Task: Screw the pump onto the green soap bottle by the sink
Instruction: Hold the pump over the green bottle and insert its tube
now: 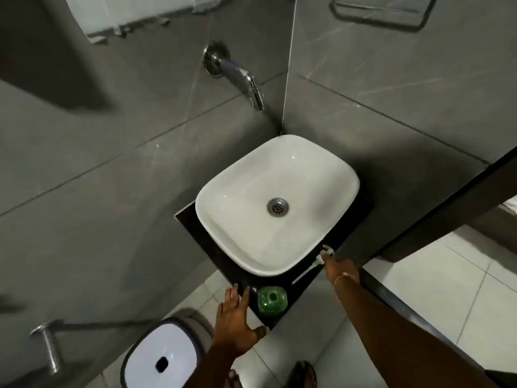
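The green soap bottle (272,300) stands upright with its neck uncovered on the near corner of the black counter (303,287), just below the white sink (277,203). The white pump (321,257) lies on the counter at the sink's right corner, its thin tube trailing toward the bottle. My right hand (340,268) reaches in from the right and its fingertips pinch the pump's head. My left hand (237,323) rests flat on the counter's near edge, fingers spread, just left of the bottle and not touching it.
A chrome tap (243,79) juts from the grey tiled wall above the sink. A white-lidded bin (161,357) stands on the floor at lower left beside a metal pipe (49,343). A dark door frame (436,219) runs along the right.
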`<act>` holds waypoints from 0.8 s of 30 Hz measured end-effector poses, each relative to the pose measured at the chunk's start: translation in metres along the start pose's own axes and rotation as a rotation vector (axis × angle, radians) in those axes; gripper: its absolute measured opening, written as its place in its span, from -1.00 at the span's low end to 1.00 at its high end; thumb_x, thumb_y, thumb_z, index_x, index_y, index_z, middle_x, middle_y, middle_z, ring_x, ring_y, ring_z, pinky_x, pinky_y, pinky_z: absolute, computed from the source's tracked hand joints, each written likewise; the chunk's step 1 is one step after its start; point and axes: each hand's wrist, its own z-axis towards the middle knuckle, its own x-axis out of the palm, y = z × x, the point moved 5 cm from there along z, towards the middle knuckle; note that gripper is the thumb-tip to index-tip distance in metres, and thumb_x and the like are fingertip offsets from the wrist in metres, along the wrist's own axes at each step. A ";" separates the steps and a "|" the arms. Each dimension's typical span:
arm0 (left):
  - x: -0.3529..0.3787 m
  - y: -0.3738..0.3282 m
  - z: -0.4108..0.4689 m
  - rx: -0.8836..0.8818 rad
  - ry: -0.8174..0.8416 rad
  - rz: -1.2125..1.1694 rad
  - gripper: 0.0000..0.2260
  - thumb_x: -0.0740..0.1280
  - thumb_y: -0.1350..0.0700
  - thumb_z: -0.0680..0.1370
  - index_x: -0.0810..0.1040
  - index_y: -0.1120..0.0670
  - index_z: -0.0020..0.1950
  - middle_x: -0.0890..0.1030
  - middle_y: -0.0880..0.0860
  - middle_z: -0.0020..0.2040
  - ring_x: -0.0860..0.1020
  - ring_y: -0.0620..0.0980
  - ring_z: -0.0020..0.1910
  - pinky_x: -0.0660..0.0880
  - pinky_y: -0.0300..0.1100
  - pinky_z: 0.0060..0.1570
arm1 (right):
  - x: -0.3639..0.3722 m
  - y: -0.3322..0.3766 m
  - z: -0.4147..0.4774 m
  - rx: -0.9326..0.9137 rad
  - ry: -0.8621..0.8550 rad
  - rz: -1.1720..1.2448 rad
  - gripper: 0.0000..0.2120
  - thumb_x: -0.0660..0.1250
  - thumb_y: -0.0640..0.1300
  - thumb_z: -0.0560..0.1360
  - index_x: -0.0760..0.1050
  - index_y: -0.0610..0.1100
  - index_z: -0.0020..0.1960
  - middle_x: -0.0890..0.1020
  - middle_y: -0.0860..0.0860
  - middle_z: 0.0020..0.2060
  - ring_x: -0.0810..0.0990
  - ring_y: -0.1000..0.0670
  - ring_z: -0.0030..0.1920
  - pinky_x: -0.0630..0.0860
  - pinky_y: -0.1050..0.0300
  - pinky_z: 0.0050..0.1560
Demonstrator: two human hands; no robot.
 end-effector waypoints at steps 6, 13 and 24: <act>0.000 -0.012 0.011 0.020 -0.101 -0.168 -0.13 0.44 -0.30 0.28 0.14 -0.16 0.50 -0.02 0.07 0.59 -0.11 0.07 0.56 0.02 0.10 0.51 | 0.016 0.003 0.002 0.171 0.059 0.168 -0.41 0.36 0.18 0.45 0.52 -0.32 0.19 0.60 -0.26 0.18 0.61 -0.28 0.10 0.41 0.11 -0.24; -0.004 -0.012 0.020 0.050 -0.137 -0.236 -0.34 0.51 -0.22 0.24 0.42 -0.26 0.32 0.05 0.09 0.58 -0.07 0.08 0.56 0.05 0.16 0.49 | 0.015 -0.009 -0.003 0.231 -0.011 0.420 -0.51 0.41 0.05 0.45 0.52 -0.34 0.15 0.62 -0.29 0.07 0.61 -0.30 0.03 0.49 0.07 -0.22; -0.005 -0.011 0.021 0.097 -0.126 -0.106 -0.35 0.40 -0.36 0.28 0.40 -0.25 0.33 -0.03 0.10 0.59 -0.15 0.09 0.56 -0.05 0.16 0.51 | -0.024 0.006 -0.152 -0.463 -0.123 0.673 -0.79 0.45 0.08 0.38 0.61 0.13 0.02 0.63 0.15 -0.01 0.56 0.20 0.04 0.48 0.21 0.00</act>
